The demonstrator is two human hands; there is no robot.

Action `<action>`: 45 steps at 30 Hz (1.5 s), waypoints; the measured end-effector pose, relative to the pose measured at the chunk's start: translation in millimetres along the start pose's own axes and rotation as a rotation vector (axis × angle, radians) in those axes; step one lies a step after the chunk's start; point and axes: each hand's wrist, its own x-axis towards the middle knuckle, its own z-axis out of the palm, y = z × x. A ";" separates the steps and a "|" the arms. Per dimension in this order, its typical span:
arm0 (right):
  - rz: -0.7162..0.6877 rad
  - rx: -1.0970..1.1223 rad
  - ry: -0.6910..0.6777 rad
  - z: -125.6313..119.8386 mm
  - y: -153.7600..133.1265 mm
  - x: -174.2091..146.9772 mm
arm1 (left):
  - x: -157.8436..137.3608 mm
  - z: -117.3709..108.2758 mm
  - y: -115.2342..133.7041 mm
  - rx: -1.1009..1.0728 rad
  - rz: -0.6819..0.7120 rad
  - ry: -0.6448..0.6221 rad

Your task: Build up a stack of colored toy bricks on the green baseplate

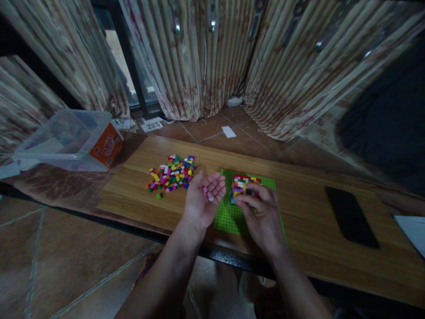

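My left hand point(198, 204) is turned palm up beside the green baseplate point(229, 220), cradling a few small pink and white building bricks point(209, 195). Over the plate, my right hand point(264, 215) has thumb and fingers pinched together at the near left side of a multicoloured brick build point(241, 179). Whatever sits between those fingertips is too small and covered to make out. The hand hides much of the build's right and near side. Left of my left hand lies a loose pile of coloured bricks point(175, 175), with one green brick point(159, 196) apart from it.
A black phone-like slab point(352, 217) lies on the wooden table point(305, 212) at right, with white paper point(411, 230) beyond it. At the far left stands a clear plastic bin point(63, 141) with an orange label. Curtains point(206, 66) hang behind the table.
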 end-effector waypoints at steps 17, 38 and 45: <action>0.137 0.079 0.117 11.0 -5.6 -2.4 | -1.6 0.0 0.9 0.009 -0.006 -0.025; 0.083 0.191 -0.057 4.2 -56.6 6.7 | -10.9 9.4 -12.5 -0.020 -0.014 -0.213; 0.168 0.418 -0.061 1.3 -52.1 4.7 | -10.5 10.3 -14.8 -0.040 0.014 -0.151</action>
